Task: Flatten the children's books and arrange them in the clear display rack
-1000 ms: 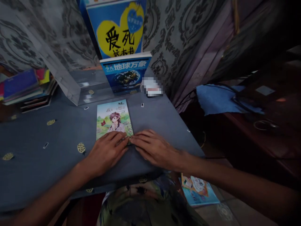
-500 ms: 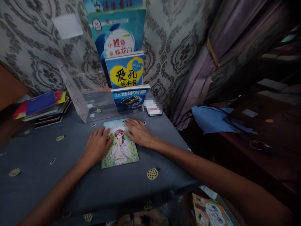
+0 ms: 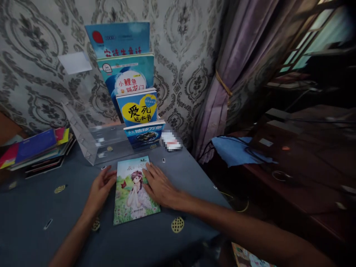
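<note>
One spread right hand (image 3: 160, 188) of yours lies on the right side of a blue-and-green illustrated paperback (image 3: 130, 193), flat on the grey-blue patterned tablecloth (image 3: 25, 207). Your left hand (image 3: 99, 190), fingers loosely bent, is at its left edge; I cannot tell if they touch. Just beyond, a clear plastic rack (image 3: 83, 139) with four tiered, blue-covered books (image 3: 126, 72) blocks your way, a blurred white object (image 3: 171, 142) beside it. Leftward sits a multicoloured book pile (image 3: 36, 148).
</note>
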A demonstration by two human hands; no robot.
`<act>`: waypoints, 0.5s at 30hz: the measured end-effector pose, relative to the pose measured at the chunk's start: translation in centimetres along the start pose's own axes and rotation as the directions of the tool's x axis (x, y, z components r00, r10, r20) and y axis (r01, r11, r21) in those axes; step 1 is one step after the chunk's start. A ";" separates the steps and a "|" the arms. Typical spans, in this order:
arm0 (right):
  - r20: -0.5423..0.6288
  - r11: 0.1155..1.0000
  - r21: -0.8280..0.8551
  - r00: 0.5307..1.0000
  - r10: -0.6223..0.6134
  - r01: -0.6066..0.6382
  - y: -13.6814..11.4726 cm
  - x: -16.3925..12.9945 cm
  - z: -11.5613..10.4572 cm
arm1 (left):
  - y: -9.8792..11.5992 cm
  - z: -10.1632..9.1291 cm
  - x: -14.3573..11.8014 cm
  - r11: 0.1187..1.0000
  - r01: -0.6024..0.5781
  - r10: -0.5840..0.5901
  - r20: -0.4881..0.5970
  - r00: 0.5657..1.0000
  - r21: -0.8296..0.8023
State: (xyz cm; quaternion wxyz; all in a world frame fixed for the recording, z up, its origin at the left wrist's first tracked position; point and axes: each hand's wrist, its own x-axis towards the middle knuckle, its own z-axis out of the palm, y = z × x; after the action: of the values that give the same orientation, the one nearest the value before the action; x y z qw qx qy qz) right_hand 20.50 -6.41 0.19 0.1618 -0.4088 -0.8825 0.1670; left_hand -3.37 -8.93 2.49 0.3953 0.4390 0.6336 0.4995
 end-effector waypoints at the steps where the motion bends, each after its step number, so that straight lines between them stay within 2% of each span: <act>1: -0.008 1.000 0.012 1.000 -0.003 0.003 0.1 0.0 0.0 | 0.2 0.0 0.0 0.996 0.054 -0.056 -0.024 0.998 -0.072; 3: -0.024 1.000 0.028 1.000 -0.001 0.001 0.4 -0.1 -0.1 | 0.6 0.0 -0.2 0.976 0.142 -0.148 -0.023 0.989 -0.167; 4: -0.031 0.999 0.034 1.000 0.003 -0.002 0.4 -0.1 -0.1 | 0.9 0.1 -0.3 0.962 0.189 -0.189 0.015 0.982 -0.198; 7: -0.040 0.998 0.067 0.999 0.009 -0.007 0.5 -0.3 -0.3 | 1.6 0.8 -0.8 0.918 0.328 -0.274 0.241 0.931 -0.224; 9: -0.038 0.994 0.106 0.999 0.005 -0.001 0.6 -0.4 -0.4 | 2.1 1.3 -1.1 0.905 0.370 -0.280 0.364 0.888 -0.208; 12: -0.048 0.982 0.189 0.998 0.036 -0.026 1.1 -0.5 -0.6 | 2.9 1.8 -1.4 0.910 0.367 -0.271 0.390 0.880 -0.194; 15: -0.116 0.942 0.316 0.981 0.155 -0.112 2.0 -0.1 -0.9 | 3.6 1.8 -1.3 0.927 0.326 -0.240 0.375 0.895 -0.184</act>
State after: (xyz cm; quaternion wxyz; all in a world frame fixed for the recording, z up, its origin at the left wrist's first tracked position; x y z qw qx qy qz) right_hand 22.27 -5.15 0.16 0.2727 -0.4483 -0.8024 0.2842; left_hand -0.69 -9.20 5.77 0.6197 0.3706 0.5461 0.4247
